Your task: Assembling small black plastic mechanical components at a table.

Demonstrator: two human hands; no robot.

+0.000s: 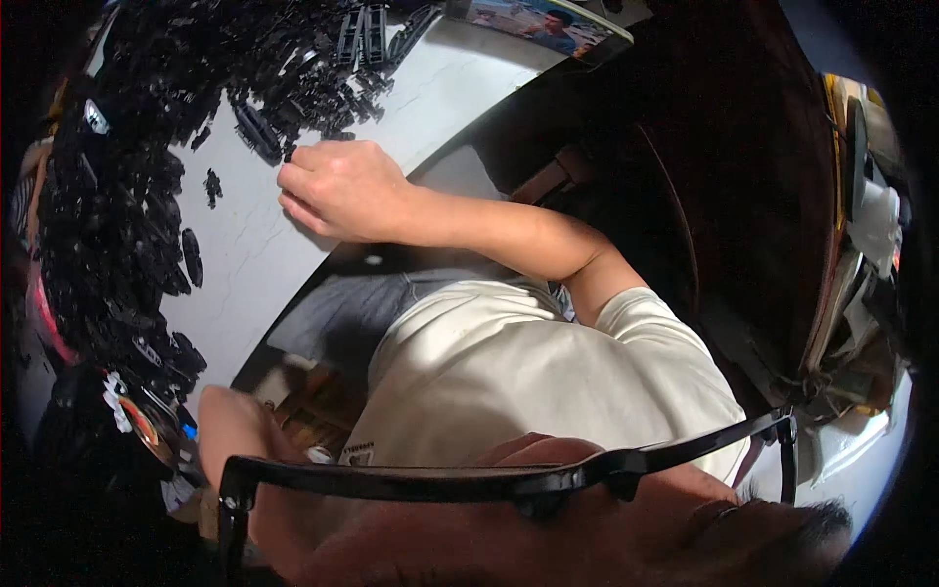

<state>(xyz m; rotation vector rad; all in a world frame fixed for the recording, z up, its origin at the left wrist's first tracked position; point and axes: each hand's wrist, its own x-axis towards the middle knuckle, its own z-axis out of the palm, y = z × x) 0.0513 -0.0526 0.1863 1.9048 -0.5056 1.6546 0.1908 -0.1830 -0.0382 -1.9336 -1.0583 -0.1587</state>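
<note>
Past the right hand (342, 191) and off to its right, I see a lit screen (548, 22) showing a person. A white table (230, 254) spreads leftward from it; well to the right, whitish plastic (875, 220) sits among clutter.

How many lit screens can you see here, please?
1: the lit screen, at the picture's top, by the edge of the white table, beyond the right hand. Others may be hidden.

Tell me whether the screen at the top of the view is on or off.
On: the screen shows a bright, coloured picture with a person in it.
</note>
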